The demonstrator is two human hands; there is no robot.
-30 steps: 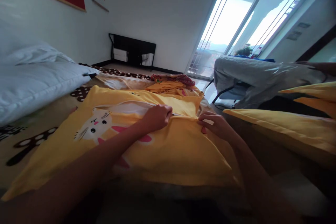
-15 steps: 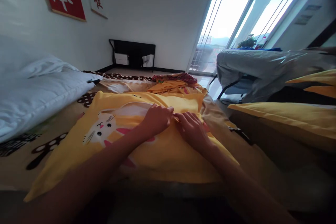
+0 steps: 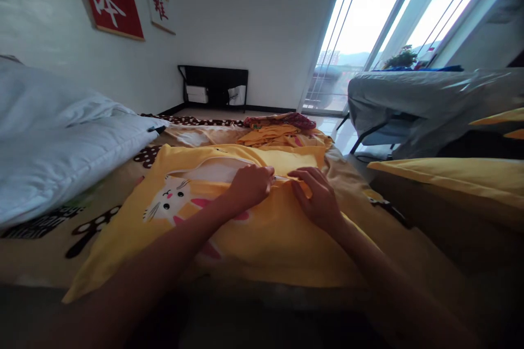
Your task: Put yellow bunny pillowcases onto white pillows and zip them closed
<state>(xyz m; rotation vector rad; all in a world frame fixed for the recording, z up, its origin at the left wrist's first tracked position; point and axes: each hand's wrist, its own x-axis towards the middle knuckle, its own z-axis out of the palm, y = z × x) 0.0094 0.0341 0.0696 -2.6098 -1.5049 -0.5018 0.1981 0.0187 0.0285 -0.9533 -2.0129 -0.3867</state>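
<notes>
A yellow pillowcase (image 3: pixel 270 251) with a white cartoon animal face and pink shapes lies flat in front of me. A long slit across it gapes on the left, where a white pillow (image 3: pixel 219 169) shows inside. My left hand (image 3: pixel 251 182) is closed in a pinch at the slit's edge, near its middle; the exact thing between its fingertips is hidden. To the right, my right hand (image 3: pixel 317 193) pinches the pillowcase's edge along the same seam, thumb and forefinger bent towards each other. Between the hands runs a short stretch of zip (image 3: pixel 280 178).
White bedding (image 3: pixel 82 158) is heaped on the left. Beyond the pillowcase lies crumpled orange cloth (image 3: pixel 270 133) on the patterned bed sheet (image 3: pixel 33 262). Another yellow pillow (image 3: pixel 450 174) is at the right, and a plastic-covered table (image 3: pixel 393 92) stands near the window.
My right hand has moved right, away from my left hand, leaving a gap between them along the seam. My left hand stays at the slit. The whole view has shifted slightly.
</notes>
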